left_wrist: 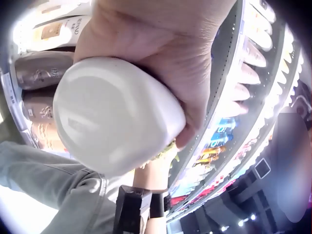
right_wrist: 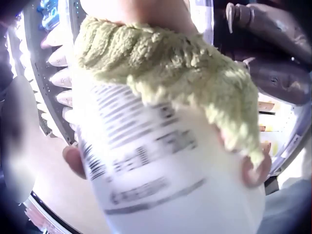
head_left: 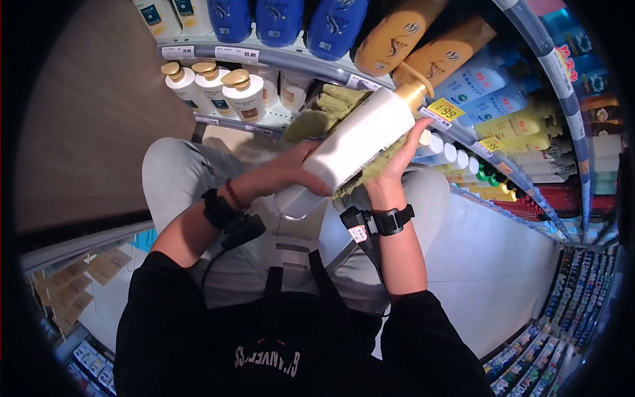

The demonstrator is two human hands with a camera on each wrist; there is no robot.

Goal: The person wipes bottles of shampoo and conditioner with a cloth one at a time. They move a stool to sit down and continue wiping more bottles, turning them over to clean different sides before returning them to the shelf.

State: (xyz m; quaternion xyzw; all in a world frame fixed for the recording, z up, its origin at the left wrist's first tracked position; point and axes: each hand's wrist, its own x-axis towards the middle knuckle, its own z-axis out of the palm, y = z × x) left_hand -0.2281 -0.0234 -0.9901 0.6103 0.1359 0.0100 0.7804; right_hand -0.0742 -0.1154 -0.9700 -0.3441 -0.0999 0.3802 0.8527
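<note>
A white bottle (head_left: 360, 139) with a gold pump top (head_left: 417, 89) is held tilted in front of the shelf, pump end up and to the right. My left hand (head_left: 297, 169) grips it near the base, and the bottle's rounded white bottom (left_wrist: 107, 117) fills much of the left wrist view. A fuzzy yellow-green cloth (right_wrist: 165, 68) lies across the bottle above printed lines of text. My right hand (head_left: 393, 172) holds this cloth against the bottle's side, thumb side toward the pump. More of the cloth shows behind the bottle in the head view.
White pump bottles (head_left: 245, 96) stand on the lower shelf, with blue bottles (head_left: 278, 23) and orange bottles (head_left: 400, 33) above. A shelf edge with price tags (head_left: 446, 111) runs close behind the pump. My knees (head_left: 175, 178) are bent below the hands.
</note>
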